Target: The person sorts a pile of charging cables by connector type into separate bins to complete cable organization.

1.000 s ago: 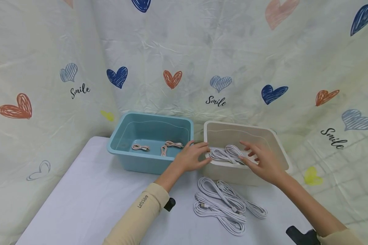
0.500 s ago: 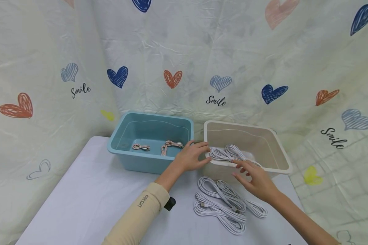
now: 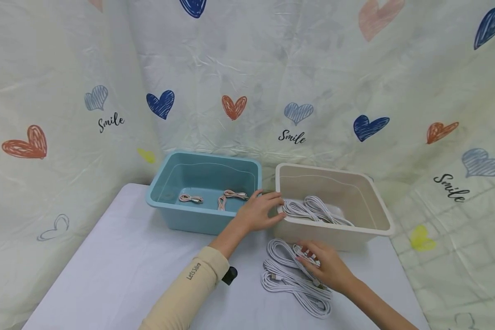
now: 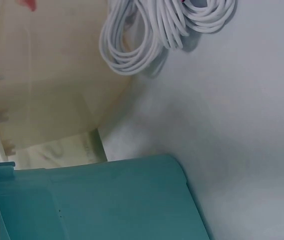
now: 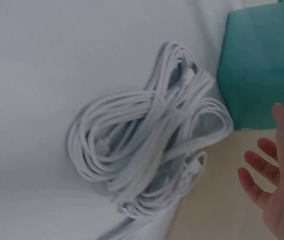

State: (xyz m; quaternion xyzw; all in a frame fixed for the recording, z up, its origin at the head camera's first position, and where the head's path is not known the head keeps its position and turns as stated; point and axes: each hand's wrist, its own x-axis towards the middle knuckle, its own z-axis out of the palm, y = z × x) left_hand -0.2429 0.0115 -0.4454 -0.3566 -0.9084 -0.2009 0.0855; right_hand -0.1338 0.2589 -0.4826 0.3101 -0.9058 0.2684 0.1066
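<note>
1. Okay, head view, writing: backdrop (image 3: 247, 59) reads "Smile" in three spots, among printed hearts (image 3: 234, 108). The sleeve (image 3: 177, 291) on the left arm has "LetsSlim" printed near the cuff.
2. Head view, bins: blue bin (image 3: 189, 221) on the left, three small pinkish cable bundles (image 3: 236, 195) inside. Beige bin (image 3: 350, 239) on the right, white coils (image 3: 301, 211) inside at its left end. Cable pile (image 3: 299, 283) lies on the white tablecloth (image 3: 107, 275), just in front of the beige bin; plug ends show in it.
3. Head view, hands: left hand (image 3: 259, 213) sits between the bins, fingers relaxed and apart, tips on the beige rim. Right hand (image 3: 323, 266) is at the pile's upper end, fingers loosely bent, cable loops showing between thumb and fingers.
4. Left wrist view: left fingertips at the frame edge by the beige rim, palm edge at the blue rim. White loops at top, beside the beige bin.
5. Right wrist view: pile slightly blurred, plug lettering unreadable. Right fingers spread, gently curved, nothing gripped.
</note>
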